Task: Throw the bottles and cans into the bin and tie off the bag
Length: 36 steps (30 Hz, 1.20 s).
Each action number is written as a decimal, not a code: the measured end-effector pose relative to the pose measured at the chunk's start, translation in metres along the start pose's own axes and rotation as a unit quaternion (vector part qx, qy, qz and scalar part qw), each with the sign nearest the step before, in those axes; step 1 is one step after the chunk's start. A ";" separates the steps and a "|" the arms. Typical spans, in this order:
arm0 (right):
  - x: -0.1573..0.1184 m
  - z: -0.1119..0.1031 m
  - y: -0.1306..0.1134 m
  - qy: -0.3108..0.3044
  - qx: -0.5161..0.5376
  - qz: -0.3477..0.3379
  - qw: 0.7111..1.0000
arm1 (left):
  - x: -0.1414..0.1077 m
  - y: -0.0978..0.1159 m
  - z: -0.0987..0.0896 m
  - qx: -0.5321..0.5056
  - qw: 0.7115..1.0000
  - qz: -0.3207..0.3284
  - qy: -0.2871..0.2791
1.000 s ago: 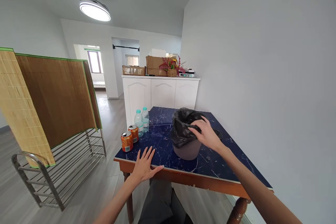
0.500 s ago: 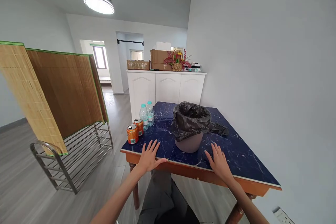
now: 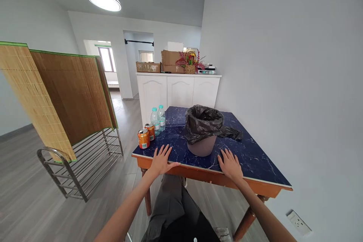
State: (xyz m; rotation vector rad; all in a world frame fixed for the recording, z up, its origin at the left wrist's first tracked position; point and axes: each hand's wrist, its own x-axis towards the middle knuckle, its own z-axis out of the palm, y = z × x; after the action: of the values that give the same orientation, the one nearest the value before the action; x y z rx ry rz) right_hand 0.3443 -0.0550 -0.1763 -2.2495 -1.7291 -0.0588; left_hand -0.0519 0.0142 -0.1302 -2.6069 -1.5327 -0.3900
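Observation:
My left hand (image 3: 161, 162) lies with spread fingers on the near edge of the blue marbled table (image 3: 255, 159), holding nothing. On the same edge, farther right, my right hand (image 3: 230, 164) rests palm down, its fingers apart and bare of any object. Between and just beyond them stands a greyish bin (image 3: 202, 147) lined with a black plastic bag (image 3: 202, 124), whose loose end trails right over the tabletop. Two orange cans (image 3: 143, 138) (image 3: 150, 131) stand at the left edge, with two clear bottles (image 3: 155, 121) (image 3: 161, 118) with teal caps behind them.
A metal rack (image 3: 85, 166) draped with a bamboo mat (image 3: 70, 94) is at the left. Behind the table, a white cabinet (image 3: 180, 90) carries cardboard boxes (image 3: 172, 61) and a flower basket (image 3: 190, 69). A wall (image 3: 269, 64) borders the right side.
The view has shifted slightly, and the table and bin appear a little higher. My right hand sits slightly closer to the bin, its fingers less spread. My left hand stays on the edge.

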 end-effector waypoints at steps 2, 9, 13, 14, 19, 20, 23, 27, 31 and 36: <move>0.000 -0.002 0.000 -0.008 -0.002 0.001 1.000 | 0.000 0.000 0.000 0.000 1.000 0.000 -0.004; 0.001 -0.006 -0.004 -0.018 -0.011 0.007 1.000 | 0.001 -0.001 -0.002 0.003 1.000 -0.004 -0.013; 0.002 -0.007 -0.007 -0.013 -0.015 0.008 1.000 | 0.000 -0.001 -0.004 0.007 1.000 -0.003 -0.013; 0.002 -0.007 -0.007 -0.012 -0.016 0.008 1.000 | 0.000 -0.001 -0.005 0.007 1.000 -0.002 -0.012; 0.000 -0.007 -0.007 -0.012 -0.018 0.007 1.000 | -0.002 0.000 -0.005 0.007 1.000 0.003 -0.005; 0.000 -0.007 -0.007 -0.013 -0.019 0.005 1.000 | -0.003 0.000 -0.005 0.007 1.000 0.004 -0.004; -0.001 -0.007 -0.007 -0.012 -0.019 0.003 1.000 | -0.003 0.000 -0.005 0.007 1.000 0.007 -0.003; -0.002 -0.008 -0.007 -0.013 -0.018 0.001 1.000 | -0.004 0.000 -0.006 0.007 1.000 0.010 -0.003; -0.003 -0.009 -0.008 -0.012 -0.015 -0.003 1.000 | -0.006 0.001 -0.011 0.008 1.000 0.013 -0.011; -0.004 -0.011 -0.009 -0.008 -0.010 -0.007 1.000 | 0.011 0.001 -0.042 0.013 0.999 0.038 -0.030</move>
State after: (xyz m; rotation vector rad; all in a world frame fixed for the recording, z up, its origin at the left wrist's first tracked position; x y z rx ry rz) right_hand 0.3362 -0.0599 -0.1652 -2.2585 -1.7591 -0.0602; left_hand -0.0535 0.0148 -0.0862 -2.6696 -1.4405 -0.2860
